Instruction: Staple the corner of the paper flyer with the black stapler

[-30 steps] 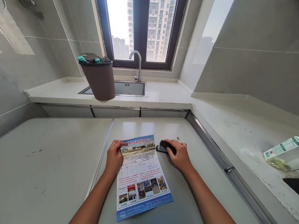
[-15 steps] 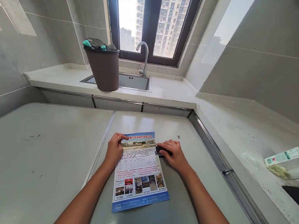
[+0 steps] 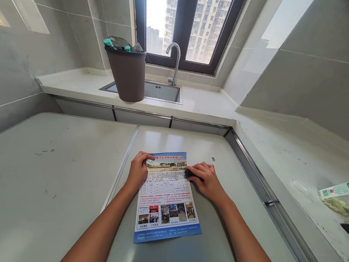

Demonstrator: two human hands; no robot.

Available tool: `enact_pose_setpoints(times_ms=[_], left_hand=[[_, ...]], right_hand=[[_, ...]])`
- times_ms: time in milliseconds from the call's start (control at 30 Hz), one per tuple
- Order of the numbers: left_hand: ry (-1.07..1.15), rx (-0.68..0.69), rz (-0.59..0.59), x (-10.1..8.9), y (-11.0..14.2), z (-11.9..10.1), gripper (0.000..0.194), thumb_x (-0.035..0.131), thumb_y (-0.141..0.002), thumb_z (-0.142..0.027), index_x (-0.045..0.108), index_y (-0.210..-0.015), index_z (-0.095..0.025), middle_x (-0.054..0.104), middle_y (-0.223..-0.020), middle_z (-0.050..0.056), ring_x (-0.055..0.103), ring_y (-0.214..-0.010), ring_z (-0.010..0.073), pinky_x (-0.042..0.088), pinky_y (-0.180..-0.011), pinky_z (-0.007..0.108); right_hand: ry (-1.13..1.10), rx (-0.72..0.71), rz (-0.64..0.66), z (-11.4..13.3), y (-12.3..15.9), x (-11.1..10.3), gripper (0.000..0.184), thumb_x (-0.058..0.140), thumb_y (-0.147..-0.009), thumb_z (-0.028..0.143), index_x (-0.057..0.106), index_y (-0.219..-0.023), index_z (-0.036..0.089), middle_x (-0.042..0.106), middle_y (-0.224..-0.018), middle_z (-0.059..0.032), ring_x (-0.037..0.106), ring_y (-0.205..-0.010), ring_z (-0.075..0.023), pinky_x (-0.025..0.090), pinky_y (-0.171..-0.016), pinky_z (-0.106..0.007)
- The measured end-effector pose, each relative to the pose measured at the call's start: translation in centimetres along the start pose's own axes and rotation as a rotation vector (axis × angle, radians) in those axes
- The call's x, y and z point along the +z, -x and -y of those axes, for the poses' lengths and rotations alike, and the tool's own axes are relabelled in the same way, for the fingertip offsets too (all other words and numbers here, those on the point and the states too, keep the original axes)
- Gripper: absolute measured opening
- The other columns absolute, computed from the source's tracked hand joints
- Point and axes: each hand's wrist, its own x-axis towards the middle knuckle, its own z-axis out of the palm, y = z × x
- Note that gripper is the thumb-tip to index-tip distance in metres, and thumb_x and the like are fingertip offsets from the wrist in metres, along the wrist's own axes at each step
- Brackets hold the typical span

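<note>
A printed colour flyer (image 3: pixel 165 202) lies flat on the grey countertop (image 3: pixel 57 167) in front of me. My left hand (image 3: pixel 138 170) rests on the flyer's upper left corner with fingers curled over its edge. My right hand (image 3: pixel 206 179) is closed around a small black stapler (image 3: pixel 189 173) and holds it against the flyer's upper right edge. Most of the stapler is hidden under my fingers.
A brown bin (image 3: pixel 127 71) with bottles in it stands beside the sink (image 3: pixel 161 92) and tap (image 3: pixel 175 61) under the window. A plastic bottle (image 3: pixel 346 188) lies on the right counter. A metal channel (image 3: pixel 260 188) runs along the right of the worktop.
My right hand has slid the black stapler left from beside the flyer onto its upper right edge. My left hand has stayed on the top left corner. The view has tilted slightly.
</note>
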Motion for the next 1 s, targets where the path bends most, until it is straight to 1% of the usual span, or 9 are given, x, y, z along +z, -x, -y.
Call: enact_pose_setpoints(times_ms=[467, 767, 900, 1000], left_hand=[[-0.014, -0.008, 0.0, -0.1, 0.0, -0.2, 0.036, 0.041, -0.089, -0.007, 0.075, -0.088, -0.02, 0.068, -0.099, 0.005, 0.065, -0.094, 0.0205, 0.051, -0.088, 0.037], [-0.006, -0.009, 0.005, 0.0, 0.0, 0.2, 0.035, 0.041, -0.089, -0.008, 0.074, -0.088, -0.019, 0.067, -0.101, 0.006, 0.064, -0.095, 0.0201, 0.05, -0.089, 0.036], [0.001, -0.014, 0.002, 0.0, 0.0, 0.1, 0.035, 0.04, -0.089, -0.009, 0.074, -0.088, -0.019, 0.067, -0.101, 0.006, 0.064, -0.095, 0.0201, 0.05, -0.088, 0.037], [-0.001, -0.019, 0.006, 0.0, 0.0, 0.1, 0.035, 0.041, -0.089, -0.008, 0.074, -0.088, -0.019, 0.067, -0.101, 0.006, 0.064, -0.095, 0.0204, 0.05, -0.088, 0.037]], right_hand=[[0.028, 0.005, 0.007, 0.1, 0.0, 0.2, 0.033, 0.061, -0.098, 0.025, 0.067, -0.128, 0.035, 0.072, -0.11, -0.004, 0.058, -0.1, -0.0254, 0.034, -0.09, -0.045], [0.04, 0.014, 0.021, 0.5, 0.0, 0.0, 0.032, 0.061, -0.099, 0.026, 0.067, -0.129, 0.033, 0.072, -0.111, -0.0038, 0.057, -0.1, -0.0235, 0.033, -0.092, -0.043], [0.081, 0.038, 0.045, 0.8, 0.0, 0.0, 0.034, 0.059, -0.099, 0.024, 0.065, -0.132, 0.033, 0.071, -0.112, -0.004, 0.056, -0.101, -0.0228, 0.032, -0.093, -0.041], [0.154, 0.078, 0.068, 1.3, -0.1, 0.1, 0.033, 0.06, -0.098, 0.022, 0.067, -0.128, 0.035, 0.07, -0.111, -0.0036, 0.055, -0.102, -0.0232, 0.031, -0.091, -0.041]])
